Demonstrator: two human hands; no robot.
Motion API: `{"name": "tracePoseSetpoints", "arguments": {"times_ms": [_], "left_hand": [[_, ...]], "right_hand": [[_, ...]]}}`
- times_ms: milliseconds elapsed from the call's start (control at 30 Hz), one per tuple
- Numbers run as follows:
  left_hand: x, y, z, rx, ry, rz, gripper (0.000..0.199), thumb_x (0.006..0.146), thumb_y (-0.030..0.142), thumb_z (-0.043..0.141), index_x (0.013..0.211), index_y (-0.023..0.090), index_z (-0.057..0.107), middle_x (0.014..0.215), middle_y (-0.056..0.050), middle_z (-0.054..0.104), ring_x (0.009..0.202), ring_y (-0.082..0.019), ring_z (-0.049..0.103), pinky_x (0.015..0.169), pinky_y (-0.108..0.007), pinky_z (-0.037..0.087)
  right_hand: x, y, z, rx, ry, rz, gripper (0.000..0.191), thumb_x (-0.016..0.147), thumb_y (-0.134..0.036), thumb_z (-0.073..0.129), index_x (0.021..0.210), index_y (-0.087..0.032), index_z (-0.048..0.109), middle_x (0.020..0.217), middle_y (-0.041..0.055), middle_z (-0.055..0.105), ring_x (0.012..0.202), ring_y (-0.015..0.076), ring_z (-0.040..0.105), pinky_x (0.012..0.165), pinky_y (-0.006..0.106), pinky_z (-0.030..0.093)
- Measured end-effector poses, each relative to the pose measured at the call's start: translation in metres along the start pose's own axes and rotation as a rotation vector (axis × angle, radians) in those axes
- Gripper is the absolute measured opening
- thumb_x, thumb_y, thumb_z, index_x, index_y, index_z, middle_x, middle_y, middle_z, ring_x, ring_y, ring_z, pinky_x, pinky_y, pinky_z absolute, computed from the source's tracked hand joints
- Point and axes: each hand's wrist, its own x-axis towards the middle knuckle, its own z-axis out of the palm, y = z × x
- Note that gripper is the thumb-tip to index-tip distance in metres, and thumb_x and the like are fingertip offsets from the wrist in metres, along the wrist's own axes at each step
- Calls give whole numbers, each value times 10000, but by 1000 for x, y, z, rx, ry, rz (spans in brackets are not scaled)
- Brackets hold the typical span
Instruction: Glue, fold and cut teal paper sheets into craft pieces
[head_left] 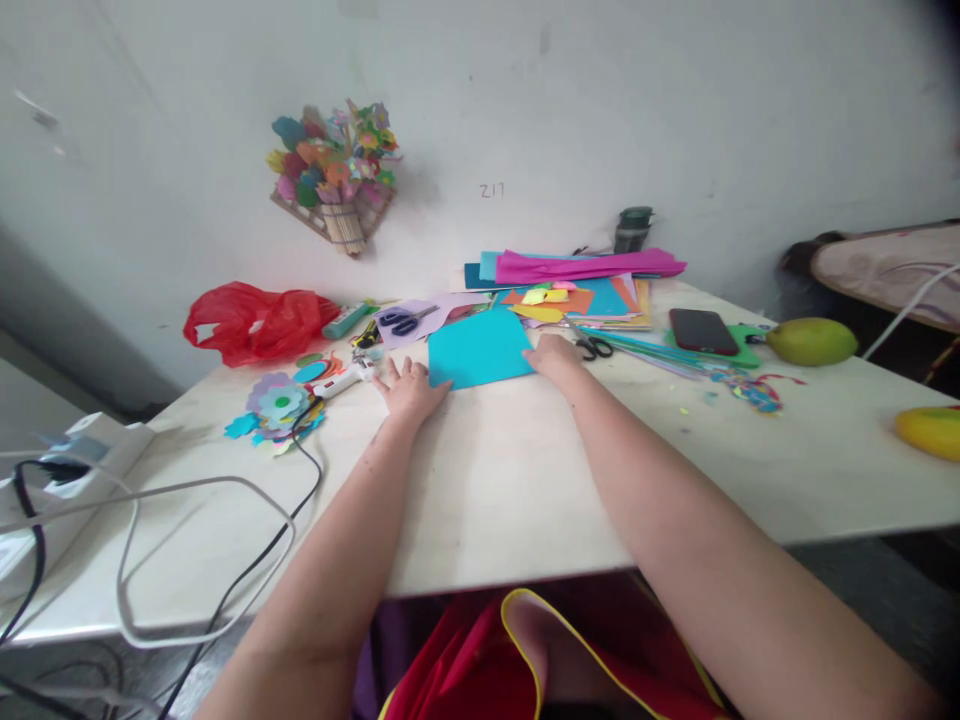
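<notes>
White power strip: sat at the far left with plugs in it; a grey cord looped from that side over the table.
Red plastic bag: lay crumpled near the wall.
Cut paper flowers: lay heaped in several colours, layers overlapping; these pieces looked finished as far as cutting went.
Glue gun: rested just beside the flowers, out of both hands.
Blue-handled scissors: lay on a lilac sheet behind the left hand, not in use.
Left hand: was pressed down with fingers spread, its thumb at the near left corner of the blue sheet.
Blue sheet: lay on the table between the two hands, with straight edges and no cut visible. Work on it seemed barely begun, with any shaping left to do; whether it was folded could not be told.
Right hand: stood apart from the left, fingers at the sheet's right edge; whether they pinched it could not be told.
Black scissors: lay just beyond the right hand.
Paper stack: spread behind, apparently spare material.
Phone: lay farther right, near a green mango.
</notes>
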Motion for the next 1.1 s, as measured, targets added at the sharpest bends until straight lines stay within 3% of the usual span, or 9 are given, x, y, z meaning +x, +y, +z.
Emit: {"name": "tracePoseSetpoints", "arguments": {"times_ms": [200, 367, 500, 700, 800, 933, 1033, 1100], "left_hand": [[-2, 3, -4, 58, 24, -45, 620, 682, 626, 433, 1097, 183, 560, 1385, -144, 323, 1319, -362, 36, 996, -614, 16], [0, 2, -3, 39, 6, -36, 575, 685, 628, 433, 1024, 193, 599, 1384, -144, 321, 1315, -363, 71, 993, -616, 32], [2, 2, -2, 6, -6, -28, 503, 678, 607, 468, 919, 194, 627, 1323, -150, 407, 1296, -369, 151, 982, -619, 66], [6, -3, 3, -85, -15, -10, 386, 660, 569, 529, 745, 202, 609, 1164, -147, 552, 1257, -366, 248, 958, -621, 97], [8, -5, 4, -119, -20, -15, 370, 648, 567, 544, 733, 209, 582, 1083, -151, 591, 1257, -357, 255, 956, -612, 109], [7, -4, 0, -114, 30, 18, 327, 644, 534, 563, 740, 221, 568, 938, -114, 628, 1143, -304, 420, 960, -498, 236], [6, -1, -5, -186, 73, 15, 292, 623, 483, 601, 760, 228, 564, 865, -74, 626, 923, -249, 557, 822, -361, 390], [6, 0, -7, -279, 94, 14, 252, 625, 441, 611, 745, 229, 546, 795, -36, 623, 790, -206, 584, 723, -305, 420]], "right_hand": [[4, -2, 10, 16, -67, 6, 479, 683, -433, 613, 1066, -146, 593, 1085, 157, 591, 1002, 271, 549, 759, 317, 425], [8, -1, 14, 33, 10, -10, 428, 710, -377, 595, 1057, -127, 596, 1133, 176, 537, 1052, 283, 500, 786, 323, 414], [7, -3, 15, 42, 6, -56, 411, 698, -358, 612, 1054, -153, 592, 1150, 150, 525, 1068, 277, 485, 808, 334, 409], [14, -5, 13, 140, -129, 10, 399, 707, -288, 593, 1093, -190, 571, 1072, 109, 598, 967, 244, 565, 736, 297, 430], [16, -5, 13, 136, -112, 25, 422, 717, -327, 573, 1108, -170, 568, 1064, 135, 597, 975, 262, 559, 727, 310, 430], [10, -4, 14, 44, 33, 29, 443, 719, -342, 558, 1110, -136, 575, 1179, 175, 513, 1062, 282, 488, 799, 336, 407], [7, -4, 15, 31, 50, -7, 428, 736, -352, 534, 1104, -138, 580, 1170, 154, 523, 1072, 280, 468, 839, 344, 383], [7, -3, 16, 49, 49, -18, 420, 745, -353, 525, 1112, -154, 574, 1159, 136, 539, 1078, 278, 464, 842, 345, 378]]}}
